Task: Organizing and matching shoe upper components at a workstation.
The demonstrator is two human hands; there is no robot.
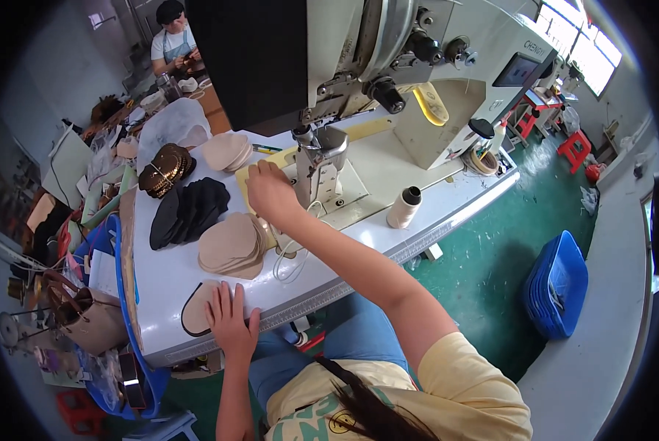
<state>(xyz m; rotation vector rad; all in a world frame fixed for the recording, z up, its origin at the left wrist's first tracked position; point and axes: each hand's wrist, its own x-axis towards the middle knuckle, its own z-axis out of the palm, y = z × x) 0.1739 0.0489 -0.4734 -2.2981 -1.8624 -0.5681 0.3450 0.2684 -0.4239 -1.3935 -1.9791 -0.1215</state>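
My left hand (232, 322) lies flat with fingers apart on a beige oval fabric piece (195, 310), whose far edge shows a black border. My right hand (272, 192) is beside the needle area of a sewing machine (329, 158). Its fingers curl downward, and their tips are partly hidden, so whatever they pinch cannot be made out. Between my hands sits a stack of beige pieces (230, 248). Black pieces (190, 212) fan out to its left. Farther back are shiny bronze pieces (166, 170) and another beige stack (228, 151).
A cream thread cone (403, 209) stands on the table right of my forearm. White cord (287, 273) loops near the front edge. A blue tub and a brown handbag (87, 320) are at the left. Nested blue baskets (556, 287) stand on the green floor. Another person (175, 44) sits far left.
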